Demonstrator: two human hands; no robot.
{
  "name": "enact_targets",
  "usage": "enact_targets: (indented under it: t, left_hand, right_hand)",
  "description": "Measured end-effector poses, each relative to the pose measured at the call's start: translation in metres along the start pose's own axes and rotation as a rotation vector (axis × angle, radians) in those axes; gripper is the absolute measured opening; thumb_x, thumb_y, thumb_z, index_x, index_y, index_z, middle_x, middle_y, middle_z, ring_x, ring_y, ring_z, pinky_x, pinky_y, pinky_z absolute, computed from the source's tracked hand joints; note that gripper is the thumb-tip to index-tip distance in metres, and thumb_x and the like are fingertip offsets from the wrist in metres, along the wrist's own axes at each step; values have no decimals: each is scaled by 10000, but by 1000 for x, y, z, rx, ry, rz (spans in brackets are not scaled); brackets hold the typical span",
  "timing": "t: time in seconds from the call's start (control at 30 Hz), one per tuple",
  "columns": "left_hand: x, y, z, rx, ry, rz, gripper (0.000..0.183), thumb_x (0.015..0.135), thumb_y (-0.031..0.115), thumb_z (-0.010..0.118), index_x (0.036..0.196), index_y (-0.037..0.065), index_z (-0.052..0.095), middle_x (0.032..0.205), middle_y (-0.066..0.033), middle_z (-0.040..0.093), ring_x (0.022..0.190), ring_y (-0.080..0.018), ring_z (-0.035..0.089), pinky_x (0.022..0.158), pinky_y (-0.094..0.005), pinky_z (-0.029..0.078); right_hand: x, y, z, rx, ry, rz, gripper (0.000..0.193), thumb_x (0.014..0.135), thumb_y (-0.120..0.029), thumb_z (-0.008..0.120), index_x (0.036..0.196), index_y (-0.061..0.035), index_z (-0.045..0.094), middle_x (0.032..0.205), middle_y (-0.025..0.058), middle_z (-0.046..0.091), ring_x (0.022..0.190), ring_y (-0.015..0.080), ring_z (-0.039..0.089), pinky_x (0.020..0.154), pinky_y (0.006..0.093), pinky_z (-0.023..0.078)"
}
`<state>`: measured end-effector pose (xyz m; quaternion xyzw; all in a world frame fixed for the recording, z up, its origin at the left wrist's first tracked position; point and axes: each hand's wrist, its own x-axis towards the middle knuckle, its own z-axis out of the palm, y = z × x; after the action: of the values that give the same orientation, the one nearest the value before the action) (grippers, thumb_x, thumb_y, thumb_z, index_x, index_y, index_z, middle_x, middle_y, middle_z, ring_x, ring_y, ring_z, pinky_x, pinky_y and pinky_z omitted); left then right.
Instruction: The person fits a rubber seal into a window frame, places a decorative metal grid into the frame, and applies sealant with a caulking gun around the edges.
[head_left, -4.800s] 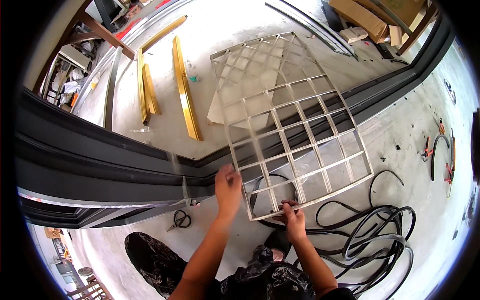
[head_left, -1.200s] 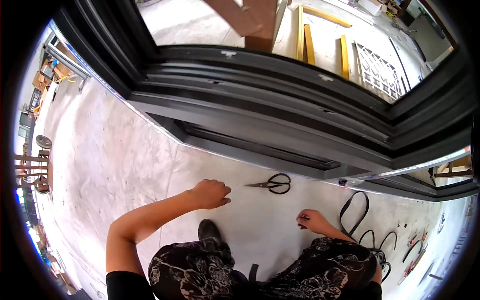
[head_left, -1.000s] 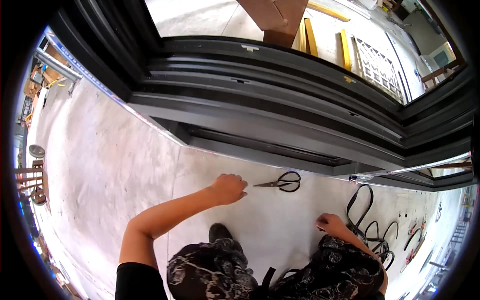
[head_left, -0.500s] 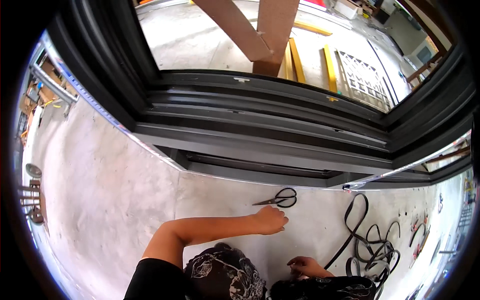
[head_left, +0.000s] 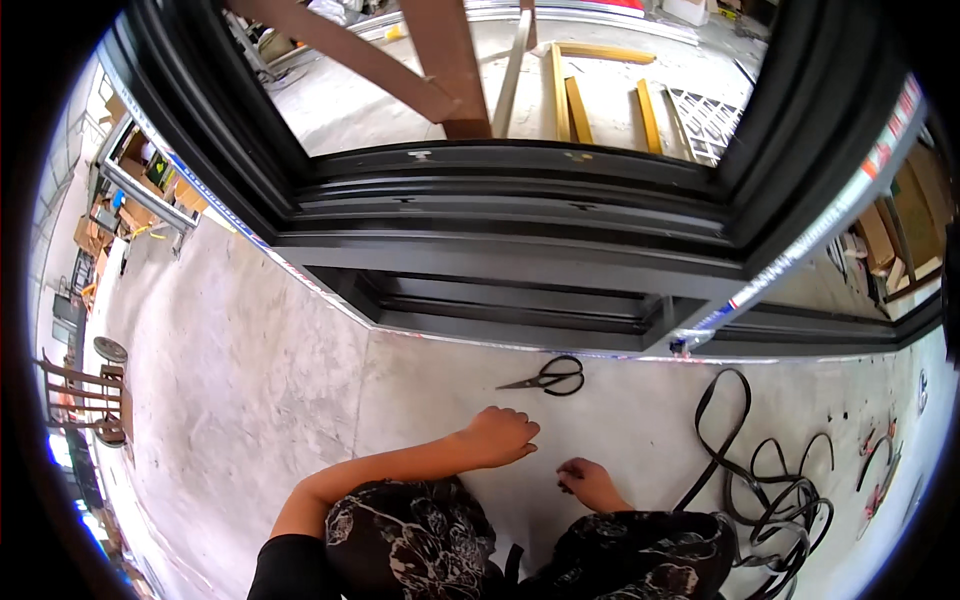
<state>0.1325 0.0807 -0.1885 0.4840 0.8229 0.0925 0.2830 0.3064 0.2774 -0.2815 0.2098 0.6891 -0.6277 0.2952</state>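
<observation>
Concrete floor, printed tape, left hand, right hand curled near scissors, grip unclear

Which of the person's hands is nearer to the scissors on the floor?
Left. In the picture, the left hand is just below the scissors, apart from them; the right hand is lower still and a little to the right.
</observation>
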Motion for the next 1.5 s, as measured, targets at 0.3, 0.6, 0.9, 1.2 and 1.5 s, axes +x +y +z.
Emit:
enact_targets:
  t: [0.3,0.6,0.9,1.2,1.5]
  left_hand:
    - [20,31,-3,-214,-86,27,326,890,289,627,1119,57,642,991,-144,678,943,-332,636,818,-429,501]
    - [28,31,-1,-258,-247,-81,359,883,246,626,1167,26,637,1025,-159,679,943,-302,659,807,-380,521]
    - [52,22,-48,-474,-184,-5,342,859,163,657,1151,-11,620,1061,-159,666,939,-267,667,782,-354,541]
    - [65,62,-225,77,594,-10,420,986,226,483,1334,-9,494,1313,-196,534,1232,-320,507,1038,-420,381]
    - [129,68,-186,999,981,243,708,863,542,645,1344,44,496,1191,-141,629,1117,-394,592,955,-501,467]
  right_hand:
    - [3,40,4,-346,295,-193,233,876,-218,608,1044,-59,633,903,117,692,828,296,660,739,409,519]
    - [-107,82,-60,2,838,-10,266,886,-241,576,1102,-89,607,954,145,688,893,350,650,785,456,511]
    - [-129,135,-36,-535,827,-58,255,850,-178,579,1090,-98,617,1039,108,634,1007,319,597,854,424,501]
    - [-83,153,-25,-594,787,-177,366,743,-191,644,1093,-101,586,1007,87,607,993,282,576,877,398,446]
    - [-88,165,-28,-507,882,-278,285,700,-198,666,959,-91,611,896,99,604,867,304,595,760,410,493]
